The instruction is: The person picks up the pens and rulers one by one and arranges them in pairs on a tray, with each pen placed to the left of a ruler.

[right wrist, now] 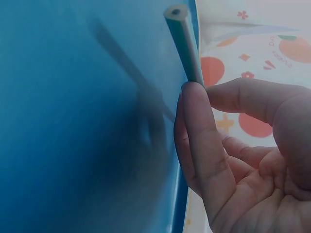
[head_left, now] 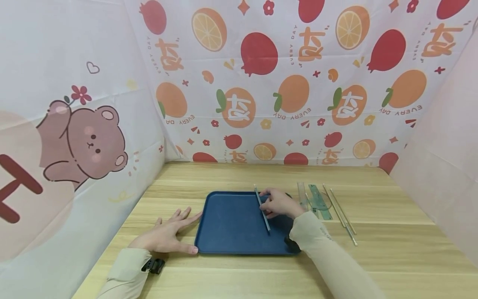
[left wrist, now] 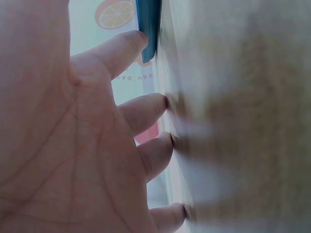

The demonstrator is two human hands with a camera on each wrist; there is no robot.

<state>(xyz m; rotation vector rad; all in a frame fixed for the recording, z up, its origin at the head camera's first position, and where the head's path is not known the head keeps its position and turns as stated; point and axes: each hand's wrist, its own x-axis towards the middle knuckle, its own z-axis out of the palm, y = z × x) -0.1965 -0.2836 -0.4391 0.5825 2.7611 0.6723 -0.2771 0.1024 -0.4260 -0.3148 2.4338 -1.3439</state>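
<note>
My right hand [head_left: 281, 203] pinches a slim green-and-silver pencil [right wrist: 184, 43] between thumb and fingers, above the right part of a blue tray [head_left: 235, 224]. The pencil's flat near end shows a dark lead core. From the head view, the pencil slants from the tray's far rim toward its middle. My left hand [head_left: 168, 234] lies with fingers spread at the tray's left side, the index fingertip and thumb at its rim. In the left wrist view, the other fingertips [left wrist: 158, 145] rest on the wooden table.
Right of the tray lie a clear ruler [head_left: 301, 193], a green ruler [head_left: 320, 201] and several thin sticks or pencils [head_left: 343, 209]. Part of a round clear piece [head_left: 327, 199] overlaps the green ruler. Printed cloth [head_left: 261, 104] hangs behind the wooden table [head_left: 231, 278], with cloth walls at both sides.
</note>
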